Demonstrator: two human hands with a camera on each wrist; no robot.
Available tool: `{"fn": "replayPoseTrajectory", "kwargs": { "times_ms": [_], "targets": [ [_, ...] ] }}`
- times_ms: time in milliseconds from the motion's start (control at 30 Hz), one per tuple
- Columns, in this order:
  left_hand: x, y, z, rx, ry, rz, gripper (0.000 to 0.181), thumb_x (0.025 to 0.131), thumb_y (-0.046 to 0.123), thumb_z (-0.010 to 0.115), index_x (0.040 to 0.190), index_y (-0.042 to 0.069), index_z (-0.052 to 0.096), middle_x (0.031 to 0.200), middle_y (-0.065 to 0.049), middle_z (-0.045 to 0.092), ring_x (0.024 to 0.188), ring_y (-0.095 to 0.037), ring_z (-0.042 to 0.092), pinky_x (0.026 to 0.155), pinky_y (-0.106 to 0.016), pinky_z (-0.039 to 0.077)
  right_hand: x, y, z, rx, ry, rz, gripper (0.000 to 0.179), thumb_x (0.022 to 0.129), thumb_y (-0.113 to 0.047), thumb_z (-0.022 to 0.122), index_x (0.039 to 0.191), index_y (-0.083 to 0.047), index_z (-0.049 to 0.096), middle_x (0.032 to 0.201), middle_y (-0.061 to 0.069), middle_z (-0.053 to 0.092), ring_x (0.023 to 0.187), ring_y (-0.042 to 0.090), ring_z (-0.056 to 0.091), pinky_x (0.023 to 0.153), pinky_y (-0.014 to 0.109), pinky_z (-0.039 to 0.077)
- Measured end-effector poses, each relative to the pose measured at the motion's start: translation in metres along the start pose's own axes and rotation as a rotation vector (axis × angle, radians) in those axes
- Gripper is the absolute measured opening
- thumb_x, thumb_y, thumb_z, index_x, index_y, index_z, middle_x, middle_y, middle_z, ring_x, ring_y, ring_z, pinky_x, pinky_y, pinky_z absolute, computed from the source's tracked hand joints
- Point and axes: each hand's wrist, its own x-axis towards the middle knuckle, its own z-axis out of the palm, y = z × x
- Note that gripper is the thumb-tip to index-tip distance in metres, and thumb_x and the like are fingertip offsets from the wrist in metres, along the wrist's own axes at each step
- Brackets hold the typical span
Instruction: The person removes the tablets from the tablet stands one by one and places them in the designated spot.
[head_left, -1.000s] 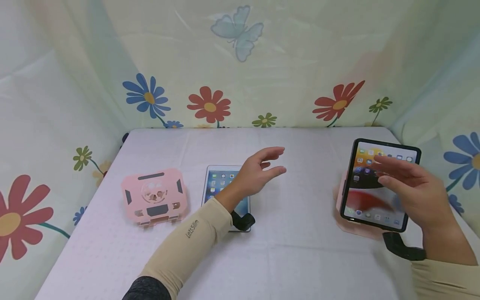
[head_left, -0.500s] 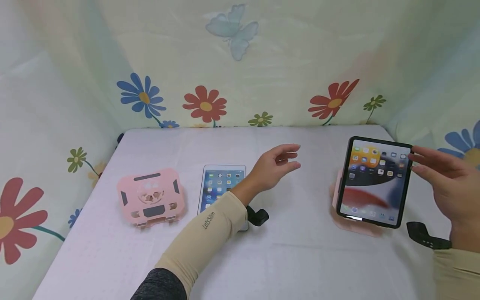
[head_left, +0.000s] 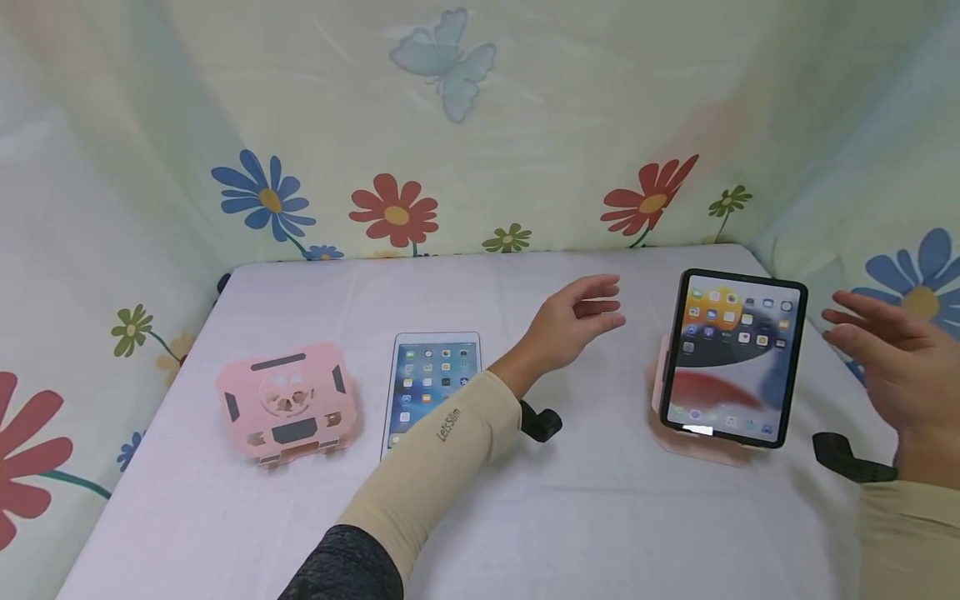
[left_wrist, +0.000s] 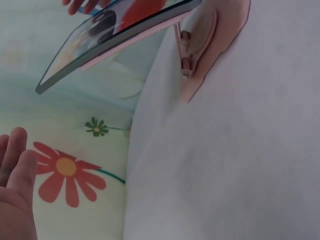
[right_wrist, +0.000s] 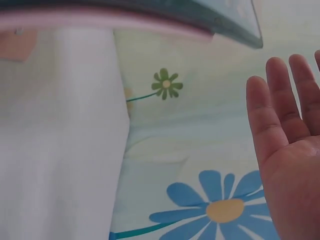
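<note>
Toward the right side of the table (head_left: pixel 585 517), the black tablet (head_left: pixel 735 358) leaned back on a pink stand (head_left: pixel 697 444), its long axis running upward with the top tipped slightly rightward. It stood between the two hands, and neither touched it. The right hand (head_left: pixel 903 358) looked the nearer: its fingertips pointed inward at the tablet's right edge, just beside it yet apart. Seen from that hand, the tablet lay to the left, beyond the fingertips rather than within the grasp. Those fingers were stretched out, a little spread, pinching nothing. Across the tablet, the left hand (head_left: pixel 573 321) hung above the table with its fingers loosely bent toward the left edge, over what seemed a wider gap; it held nothing either. Behind the left sleeve (head_left: pixel 442 467) lay a white tablet (head_left: pixel 431 387), partly hidden, and farther left sat a second stand (head_left: pixel 294 429), well apart from both hands.
</note>
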Motion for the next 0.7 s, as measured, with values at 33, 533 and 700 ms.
{"fn": "replayPoseTrajectory", "kwargs": {
  "times_ms": [33, 533, 700],
  "targets": [
    [0.002, 0.000, 0.001, -0.011, 0.002, 0.001, 0.050, 0.096, 0.012, 0.070, 0.143, 0.011, 0.054, 0.131, 0.002, 0.061, 0.110, -0.001, 0.061, 0.090, -0.018, 0.051, 0.000, 0.001, -0.001, -0.011, 0.000, 0.016, 0.038, 0.096, 0.005, 0.062, 0.133, 0.001, 0.062, 0.110, -0.008, 0.070, 0.100, 0.003, 0.062, 0.101, 0.009, 0.034],
    [0.025, 0.001, 0.026, 0.056, -0.019, -0.111, 0.050, 0.094, 0.023, 0.073, 0.142, 0.025, 0.057, 0.135, 0.013, 0.056, 0.115, 0.002, 0.056, 0.088, -0.017, 0.050, 0.007, 0.014, -0.012, 0.200, -0.047, 0.096, 0.034, 0.095, 0.011, 0.058, 0.126, 0.002, 0.067, 0.116, -0.001, 0.065, 0.095, 0.005, 0.068, 0.075, 0.013, 0.053],
    [0.025, 0.000, 0.030, 0.092, -0.017, -0.151, 0.050, 0.093, 0.026, 0.074, 0.141, 0.029, 0.058, 0.136, 0.016, 0.056, 0.117, 0.002, 0.054, 0.089, -0.020, 0.051, 0.009, 0.019, -0.013, 0.241, -0.067, 0.111, 0.036, 0.095, 0.013, 0.057, 0.127, 0.003, 0.066, 0.116, 0.000, 0.066, 0.096, 0.007, 0.069, 0.075, 0.014, 0.054]
  ]
}}
